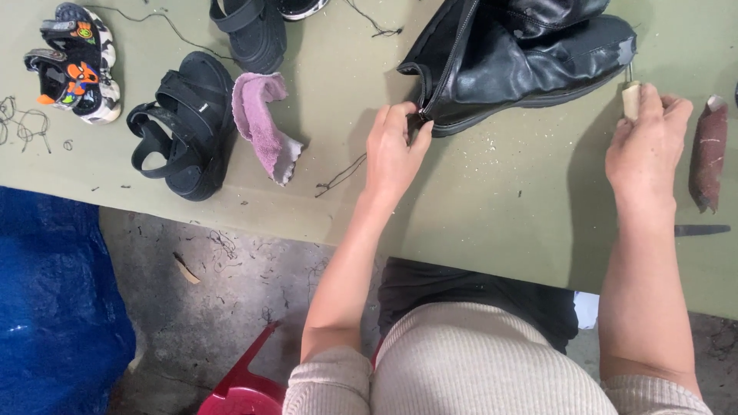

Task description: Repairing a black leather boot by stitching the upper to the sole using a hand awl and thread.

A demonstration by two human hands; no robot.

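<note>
A black leather boot (523,58) lies on its side on the olive green table (500,200), zipper opening toward me. My left hand (393,150) pinches the lower end of the boot's zipper at the heel edge. My right hand (646,138) is closed around a tool with a pale wooden handle (631,98), its metal tip pointing at the boot's toe, near a scuffed grey patch (624,52).
A pink cloth (265,123) lies left of the boot, beside a black sandal (184,127). Another black sandal (250,31) and a colourful child's sandal (73,61) sit farther left. A brown sandpaper roll (707,154) and a dark blade (701,229) lie at right. Red stool (242,384) below.
</note>
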